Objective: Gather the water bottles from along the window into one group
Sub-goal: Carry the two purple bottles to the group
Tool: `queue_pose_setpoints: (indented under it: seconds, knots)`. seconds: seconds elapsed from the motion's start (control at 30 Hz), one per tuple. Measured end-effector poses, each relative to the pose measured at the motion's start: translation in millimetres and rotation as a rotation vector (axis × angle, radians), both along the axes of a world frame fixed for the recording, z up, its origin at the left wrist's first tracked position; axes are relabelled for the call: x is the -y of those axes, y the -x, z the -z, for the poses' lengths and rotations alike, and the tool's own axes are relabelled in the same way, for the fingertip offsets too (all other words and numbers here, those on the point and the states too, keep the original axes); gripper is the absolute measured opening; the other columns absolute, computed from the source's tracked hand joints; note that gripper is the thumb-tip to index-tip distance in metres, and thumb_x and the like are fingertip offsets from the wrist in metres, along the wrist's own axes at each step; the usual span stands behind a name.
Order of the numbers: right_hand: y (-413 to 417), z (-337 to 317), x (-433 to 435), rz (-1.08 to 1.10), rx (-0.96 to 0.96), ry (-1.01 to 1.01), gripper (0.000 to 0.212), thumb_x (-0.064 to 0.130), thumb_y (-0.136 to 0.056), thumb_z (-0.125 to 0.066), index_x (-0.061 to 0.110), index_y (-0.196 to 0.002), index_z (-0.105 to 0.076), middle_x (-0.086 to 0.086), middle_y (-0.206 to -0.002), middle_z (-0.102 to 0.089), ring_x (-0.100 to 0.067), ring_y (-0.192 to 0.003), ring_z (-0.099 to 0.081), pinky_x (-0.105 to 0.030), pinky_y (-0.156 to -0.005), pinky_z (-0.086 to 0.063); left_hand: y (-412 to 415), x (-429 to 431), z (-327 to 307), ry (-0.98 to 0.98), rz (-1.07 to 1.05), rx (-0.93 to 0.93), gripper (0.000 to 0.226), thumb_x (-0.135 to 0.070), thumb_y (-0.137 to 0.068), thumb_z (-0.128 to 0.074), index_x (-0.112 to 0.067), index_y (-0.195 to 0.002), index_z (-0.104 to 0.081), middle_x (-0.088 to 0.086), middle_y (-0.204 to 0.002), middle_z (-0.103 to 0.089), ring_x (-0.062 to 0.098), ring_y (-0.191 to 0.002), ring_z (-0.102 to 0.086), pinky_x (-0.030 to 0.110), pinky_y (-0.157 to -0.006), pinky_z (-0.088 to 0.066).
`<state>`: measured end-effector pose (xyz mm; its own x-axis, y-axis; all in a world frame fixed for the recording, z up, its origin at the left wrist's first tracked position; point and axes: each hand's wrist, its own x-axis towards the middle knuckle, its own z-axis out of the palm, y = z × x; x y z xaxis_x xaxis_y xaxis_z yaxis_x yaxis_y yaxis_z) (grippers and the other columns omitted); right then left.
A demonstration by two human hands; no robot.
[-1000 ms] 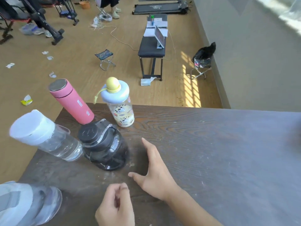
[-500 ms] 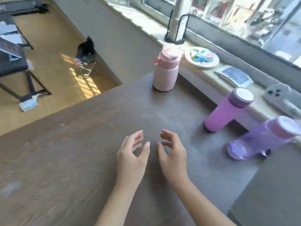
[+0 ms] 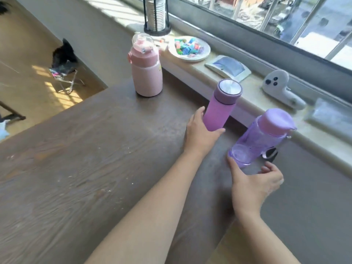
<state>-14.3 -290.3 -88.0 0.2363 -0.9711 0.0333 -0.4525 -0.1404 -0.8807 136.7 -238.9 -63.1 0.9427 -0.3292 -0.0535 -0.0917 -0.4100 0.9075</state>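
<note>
Hands worked the dark wooden table (image 3: pixel 80 168) by the window: left hand (image 3: pixel 200 134) wrapped low around the matte purple steel flask (image 3: pixel 221 109), right hand (image 3: pixel 255 183) cupping the translucent violet plastic bottle's (image 3: pixel 261 138) base (seemingly empty, light, smooth-walled, likely tippy).

I am in a lived-in indoor room, maybe a home. At the top of the frame a windowsill (image 3: pixel 253 96) holds a plate of sweets (image 3: pixel 189 48), and my wooden table (image 3: pixel 85 159) stands over a wooden floor (image 3: pixel 24 44) at upper left.
</note>
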Motion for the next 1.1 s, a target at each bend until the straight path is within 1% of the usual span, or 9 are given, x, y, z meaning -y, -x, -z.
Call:
queue_pose_setpoints:
  seconds: [0.07,0.1,0.23,0.33,0.43,0.6,0.8,1.0,1.1]
  knots:
    - [-4,1,11,-0.076,0.007,-0.054,0.098,0.037,-0.066,-0.096,0.008,-0.143,-0.043,-0.007,-0.139,-0.047,-0.029,-0.134,-0.046,-0.046,-0.117,-0.037,-5,11,1,0.019,-0.032,-0.006,0.081,-0.031,-0.074,-0.096,-0.019,-0.145,-0.06,0.006,-0.14,-0.071,0.026,-0.129,-0.066,0.036,-0.108,-0.052]
    - [-6,1,16,-0.11,0.033,-0.079,0.092,0.038,-0.067,-0.096,0.013,-0.14,-0.046,-0.005,-0.14,-0.051,-0.025,-0.133,-0.05,-0.042,-0.113,-0.041,-6,15,1,0.024,-0.043,-0.009,0.074,-0.03,-0.073,-0.096,-0.019,-0.139,-0.064,0.005,-0.133,-0.074,0.027,-0.123,-0.069,0.034,-0.1,-0.052]
    - [-11,-5,26,-0.194,0.095,-0.14,0.052,0.029,-0.076,-0.09,0.025,-0.112,-0.053,0.003,-0.11,-0.068,-0.013,-0.098,-0.067,-0.016,-0.077,-0.045,-4,16,1,0.073,-0.099,-0.009,0.06,-0.027,-0.069,-0.097,-0.021,-0.123,-0.071,0.003,-0.114,-0.081,0.027,-0.105,-0.074,0.038,-0.091,-0.059]
    - [-17,-7,22,-0.269,0.07,-0.086,0.049,0.03,-0.075,-0.091,0.028,-0.108,-0.054,0.014,-0.1,-0.068,-0.002,-0.091,-0.068,-0.02,-0.08,-0.049,1,-3,-1,0.122,-0.141,-0.014,0.059,-0.029,-0.066,-0.099,-0.025,-0.119,-0.073,0.0,-0.107,-0.083,0.025,-0.098,-0.077,0.042,-0.089,-0.063]
    - [-27,-7,5,-0.404,0.059,-0.064,0.051,0.027,-0.075,-0.093,0.026,-0.112,-0.058,0.014,-0.105,-0.071,0.012,-0.09,-0.068,-0.009,-0.076,-0.051,7,-45,-4,0.181,-0.245,-0.023,0.056,-0.035,-0.062,-0.098,-0.027,-0.111,-0.073,-0.001,-0.1,-0.084,0.024,-0.095,-0.08,0.044,-0.086,-0.065]
    - [-57,-7,-49,-0.637,0.052,-0.042,0.049,0.016,-0.074,-0.094,0.016,-0.112,-0.062,0.007,-0.101,-0.07,0.016,-0.087,-0.065,-0.003,-0.073,-0.046,33,-164,-8,0.252,-0.493,-0.081,0.046,-0.015,-0.069,-0.1,-0.036,-0.096,-0.069,-0.018,-0.089,-0.082,-0.01,-0.084,-0.076,0.02,-0.081,-0.061]
    - [-80,-13,-159,-0.984,0.061,-0.191,0.047,0.014,-0.076,-0.091,0.02,-0.114,-0.063,0.013,-0.103,-0.073,0.013,-0.085,-0.068,-0.006,-0.067,-0.05,102,-304,-8,0.256,-0.829,-0.059,0.056,-0.009,-0.071,-0.098,-0.038,-0.108,-0.068,-0.026,-0.1,-0.083,-0.003,-0.092,-0.08,0.038,-0.091,-0.064]
    - [-55,-19,-280,-1.276,0.038,-0.266,0.049,0.028,-0.074,-0.092,0.028,-0.114,-0.063,0.013,-0.112,-0.073,-0.007,-0.109,-0.069,-0.03,-0.09,-0.057,170,-392,-13,0.359,-1.108,0.017,0.067,-0.019,-0.061,-0.094,-0.055,-0.111,-0.068,-0.026,-0.115,-0.082,0.004,-0.111,-0.08,0.043,-0.104,-0.06]
    - [-36,-26,-330,-1.421,0.01,-0.279,0.043,0.031,-0.073,-0.092,0.035,-0.104,-0.063,0.017,-0.106,-0.072,0.003,-0.105,-0.066,-0.019,-0.087,-0.053,204,-422,-17,0.341,-1.177,0.071,0.065,-0.02,-0.062,-0.092,-0.063,-0.104,-0.068,-0.032,-0.112,-0.081,-0.002,-0.108,-0.079,0.037,-0.1,-0.059]
